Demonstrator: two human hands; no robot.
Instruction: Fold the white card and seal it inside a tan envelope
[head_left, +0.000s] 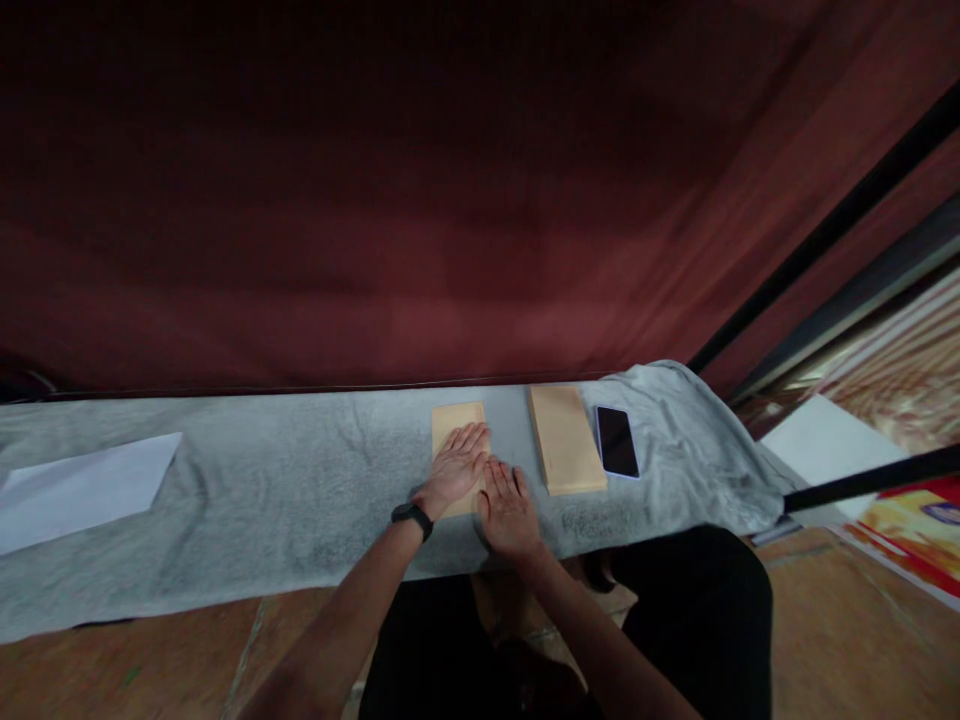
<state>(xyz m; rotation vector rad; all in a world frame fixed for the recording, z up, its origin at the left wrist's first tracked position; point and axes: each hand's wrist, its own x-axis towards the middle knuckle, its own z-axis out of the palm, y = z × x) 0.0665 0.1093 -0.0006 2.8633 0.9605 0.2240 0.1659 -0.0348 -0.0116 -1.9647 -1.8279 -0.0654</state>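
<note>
A tan paper envelope (pixel 456 414) lies flat on the grey cloth in front of me, partly covered by my hands. My left hand (pixel 456 462), with a black band on its wrist, rests flat on it with the fingers stretched out. Beside it, my right hand (pixel 510 512) lies palm down at the envelope's right edge, fingers extended. The two hands touch or nearly touch. To their right sits a stack of similar tan envelopes (pixel 568 440), and a phone (pixel 617 441) with a dark screen lies next to the stack.
Grey cloth (pixel 285 480) covers the long, narrow surface. White paper (pixel 90 485) lies at the far left. A dark red curtain (pixel 420 250) hangs behind. Black poles (pixel 870 480) stand at the right, near a red and yellow printed sheet (pixel 911 525). My knees are below the front edge.
</note>
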